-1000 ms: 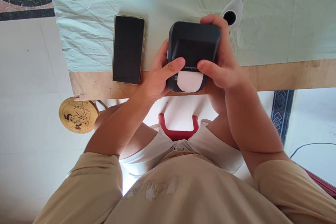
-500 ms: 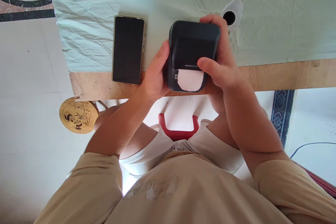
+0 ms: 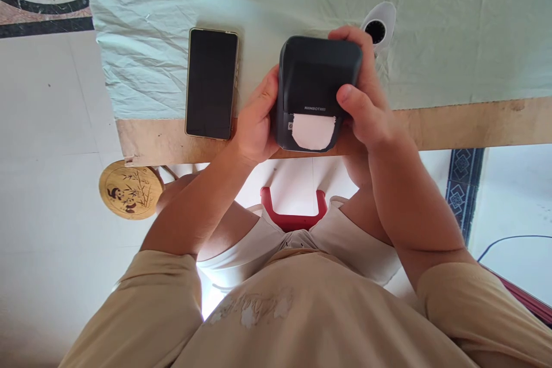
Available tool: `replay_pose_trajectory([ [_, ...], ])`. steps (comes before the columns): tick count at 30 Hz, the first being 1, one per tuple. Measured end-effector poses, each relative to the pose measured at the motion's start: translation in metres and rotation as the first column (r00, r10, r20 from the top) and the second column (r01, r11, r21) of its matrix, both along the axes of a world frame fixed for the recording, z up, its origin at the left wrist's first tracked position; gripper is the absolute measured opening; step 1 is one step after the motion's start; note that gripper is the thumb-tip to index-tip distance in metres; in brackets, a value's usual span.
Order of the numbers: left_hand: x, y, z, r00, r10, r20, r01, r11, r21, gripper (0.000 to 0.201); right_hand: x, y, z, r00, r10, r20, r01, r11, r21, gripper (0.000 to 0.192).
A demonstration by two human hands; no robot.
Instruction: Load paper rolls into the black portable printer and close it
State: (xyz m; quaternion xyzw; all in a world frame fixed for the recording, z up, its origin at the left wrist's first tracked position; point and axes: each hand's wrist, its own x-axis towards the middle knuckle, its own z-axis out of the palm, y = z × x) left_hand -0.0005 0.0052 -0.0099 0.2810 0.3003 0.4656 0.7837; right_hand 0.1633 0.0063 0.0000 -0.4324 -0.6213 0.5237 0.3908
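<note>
Black printer [image 3: 319, 75]: just above and right of the frame's middle, held between both hands at the front edge of the bench [image 3: 474, 121]; whether its base touches the bench cannot be told
White paper [image 3: 314, 132]: at the printer's lower end, below the lettering
Left grip [image 3: 257, 118]: closed on the printer's left side, thumb along that side, other fingers mostly hidden
Right grip [image 3: 367, 98]: closed on the printer's right side, fingers round its upper right corner, thumb against the right edge of the top face
Step in hand: seemingly a two-handed steadying of the printer, top face up
Next move: seems to call for even side pressure, thumbs kept off the paper so it does not crease
Phone [image 3: 212, 83]: left of centre, dark screen up, partly on the pale green cloth [image 3: 452, 23], lower end near the left grip
White object with a round black face [image 3: 387, 18]: upper right of centre, just beyond the right grip
</note>
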Motion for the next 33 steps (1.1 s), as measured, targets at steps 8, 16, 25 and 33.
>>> replay_pose_trajectory([
  [8, 0.002, 0.000, 0.003, 0.997, 0.052, -0.053, -0.055, 0.997, -0.060, 0.024, 0.009, 0.003, 0.006, 0.986, 0.164, -0.006, -0.164, 0.986, -0.008, 0.078],
  [16, 0.001, -0.003, 0.014, 0.988, -0.056, 0.145, 0.063, 0.997, -0.045, 0.035, 0.017, 0.003, 0.032, 0.905, -0.189, 0.381, 0.085, 0.959, 0.272, 0.069],
  [25, 0.001, -0.003, 0.006, 0.996, -0.065, 0.066, 0.064, 0.998, 0.024, 0.021, -0.003, -0.004, 0.047, 0.827, -0.544, 0.142, 0.424, 0.769, 0.479, 0.010],
  [33, 0.003, -0.004, 0.007, 0.999, -0.044, 0.023, 0.044, 0.999, 0.015, 0.021, -0.003, -0.004, 0.047, 0.694, -0.404, 0.597, 0.039, 0.848, 0.529, 0.013],
])
